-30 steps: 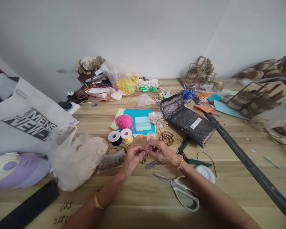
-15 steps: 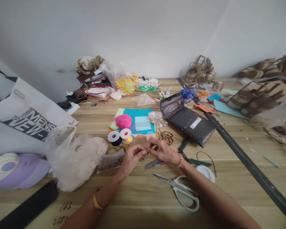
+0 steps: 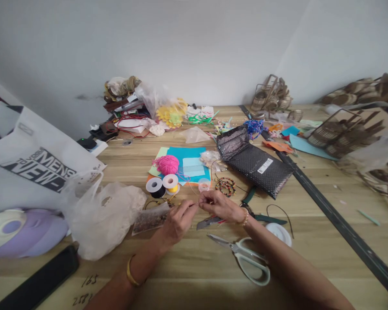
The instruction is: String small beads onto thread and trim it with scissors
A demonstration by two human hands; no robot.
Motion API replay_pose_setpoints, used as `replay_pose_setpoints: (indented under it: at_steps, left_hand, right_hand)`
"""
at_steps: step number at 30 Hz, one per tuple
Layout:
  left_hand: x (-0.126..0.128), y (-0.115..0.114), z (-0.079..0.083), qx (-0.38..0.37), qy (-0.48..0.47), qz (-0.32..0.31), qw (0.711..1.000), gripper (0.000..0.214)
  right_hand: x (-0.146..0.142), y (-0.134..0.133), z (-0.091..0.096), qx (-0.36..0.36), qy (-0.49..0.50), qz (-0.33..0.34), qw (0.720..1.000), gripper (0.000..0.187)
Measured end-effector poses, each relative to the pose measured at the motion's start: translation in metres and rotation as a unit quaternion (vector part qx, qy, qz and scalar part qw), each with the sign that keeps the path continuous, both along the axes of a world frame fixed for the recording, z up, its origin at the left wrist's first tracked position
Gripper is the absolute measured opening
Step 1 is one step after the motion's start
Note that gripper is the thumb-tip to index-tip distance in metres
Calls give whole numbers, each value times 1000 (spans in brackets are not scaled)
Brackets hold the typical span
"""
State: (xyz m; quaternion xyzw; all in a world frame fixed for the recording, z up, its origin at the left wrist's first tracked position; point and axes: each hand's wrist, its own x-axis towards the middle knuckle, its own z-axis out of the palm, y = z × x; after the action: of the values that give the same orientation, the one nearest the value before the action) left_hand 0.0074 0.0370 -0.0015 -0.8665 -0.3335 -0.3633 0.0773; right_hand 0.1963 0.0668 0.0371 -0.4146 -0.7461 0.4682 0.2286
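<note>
My left hand (image 3: 177, 219) and my right hand (image 3: 218, 205) meet over the wooden table (image 3: 187, 267), fingertips pinched together on a thin thread that I can barely see. The left hand lies right beside a small clear bag of dark beads (image 3: 149, 218). Just beyond my hands stand a black thread spool (image 3: 155, 186) and a yellow one (image 3: 171, 182), with a pile of colourful bead bracelets (image 3: 226, 186) to the right. Under my right wrist lie a small metal clipper (image 3: 207, 222) and green-handled pliers (image 3: 257, 207).
White-handled scissors (image 3: 247, 257) and a white tape roll (image 3: 279, 233) lie near my right forearm. A crumpled plastic bag (image 3: 100, 217), a white printed tote (image 3: 32, 168) and a black phone (image 3: 35, 282) fill the left. Pink yarn (image 3: 168, 164), blue felt, a black mailer (image 3: 254, 161) and woven baskets (image 3: 345, 133) sit farther back.
My left hand has slid a little right and lower toward the table, its fingers now pressed against the right hand's fingertips. The right hand has barely shifted.
</note>
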Motion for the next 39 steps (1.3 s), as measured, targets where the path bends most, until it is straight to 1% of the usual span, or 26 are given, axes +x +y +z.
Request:
replay_pose_setpoints:
  at_steps: [3,7,9,11,13,16,20,23,27,30,32,33,34,36,38,39]
  left_hand:
    - [-3,0,-1,46,26,-13,999,20]
    - [-3,1,-1,67,40,-36,996,22]
    - [-4,2,-3,55,32,-45,997,24]
    - [-6,2,-6,25,30,-46,998,26]
    - [-7,2,-10,-2,41,-39,998,26]
    - [-7,3,-14,-13,48,-31,998,24]
    - [-3,3,-9,-24,32,-33,999,21]
    - [0,3,-5,-50,3,-29,998,18]
    - [3,2,-1,-105,-14,-16,994,16]
    - [8,2,5,-180,-64,-6,982,14]
    - [10,3,10,-259,-123,1,958,11]
    - [10,4,13,-309,-155,3,938,10]
    - [10,4,16,-365,-186,1,912,9]
    - [8,7,20,-475,-247,-6,845,10]
    - [6,9,22,-552,-304,-9,776,14]
    - [5,10,21,-576,-330,-10,747,16]
  right_hand:
    - [1,1,1,-41,5,15,999,10]
    - [3,3,-3,-92,14,30,995,6]
    - [4,5,-5,-110,22,49,992,5]
    - [5,6,-7,-119,35,65,990,5]
    - [6,7,-9,-125,48,72,988,5]
    - [7,8,-12,-133,60,75,986,6]
    - [7,8,-12,-133,59,70,987,7]
    - [7,7,-11,-120,47,70,989,7]
    - [6,6,-8,-85,39,66,993,7]
    - [5,5,-6,-46,40,59,996,8]
    - [4,4,-5,-11,38,48,998,7]
    - [3,4,-5,9,36,37,999,6]
    - [3,3,-4,31,35,24,999,4]
    - [1,2,-2,74,36,-2,997,2]
    - [-1,0,1,104,44,-10,994,4]
    - [-1,-1,2,112,50,-6,992,5]
